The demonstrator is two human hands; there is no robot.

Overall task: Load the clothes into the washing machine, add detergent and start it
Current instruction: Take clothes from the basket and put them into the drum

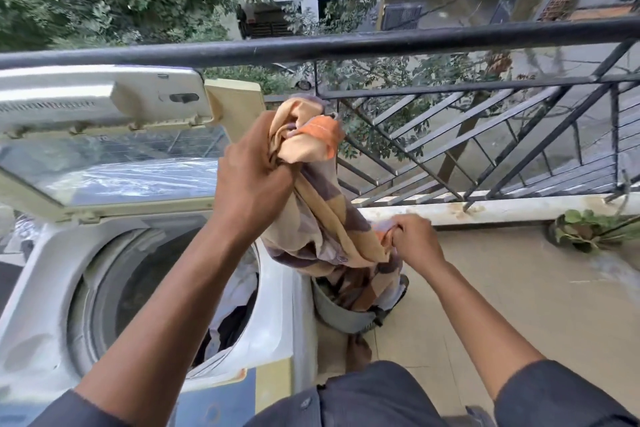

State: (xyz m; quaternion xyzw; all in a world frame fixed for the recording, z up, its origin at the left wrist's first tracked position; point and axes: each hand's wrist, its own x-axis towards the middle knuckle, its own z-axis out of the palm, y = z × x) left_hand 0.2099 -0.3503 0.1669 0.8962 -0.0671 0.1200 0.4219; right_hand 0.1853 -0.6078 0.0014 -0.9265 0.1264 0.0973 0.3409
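A top-loading white washing machine [41,288] stands at the left with its glass lid [114,166] raised. Dark and white clothes [232,315] lie inside its drum. My left hand [249,177] grips the bunched top of an orange, beige and purple cloth [322,218], held up beside the machine's right edge. Lower down, my right hand [415,239] clutches the same cloth. Its lower end hangs into a grey bucket [343,315] on the floor, right of the machine.
A black metal railing [381,42] borders the balcony ahead, with a drop to a street and trees beyond it. A potted plant [585,229] sits by the ledge at the right. Beige tiled floor [519,305] stretches to the right.
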